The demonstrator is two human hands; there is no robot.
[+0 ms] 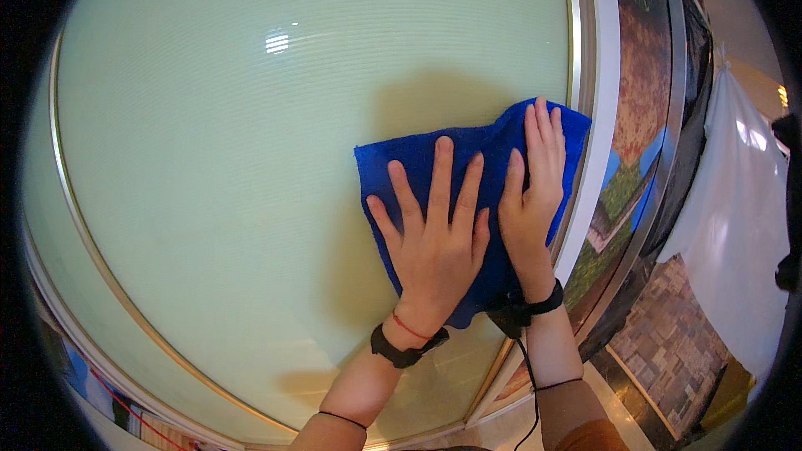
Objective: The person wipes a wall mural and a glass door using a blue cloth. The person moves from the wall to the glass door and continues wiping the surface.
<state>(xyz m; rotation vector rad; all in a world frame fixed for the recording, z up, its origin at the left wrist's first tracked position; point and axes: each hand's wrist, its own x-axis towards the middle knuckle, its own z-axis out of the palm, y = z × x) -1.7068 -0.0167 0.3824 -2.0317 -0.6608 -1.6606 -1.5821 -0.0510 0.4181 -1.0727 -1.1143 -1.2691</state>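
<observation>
A blue cloth lies spread against a pale green, finely ribbed panel that looks like glass. My left hand presses flat on the cloth's left part, fingers spread wide. On its right part rests my right hand, fingers nearly together and pointing up, close to the panel's metal edge strip. Neither hand grips the cloth; its upper right corner reaches over the frame. Both wrists wear black straps, and a black cable hangs by the right forearm.
Right of the panel stand a white frame post and a picture-covered panel. Farther right, translucent plastic sheeting hangs above a patterned floor mat. A gold-coloured strip curves down the left side. A red cord is at lower left.
</observation>
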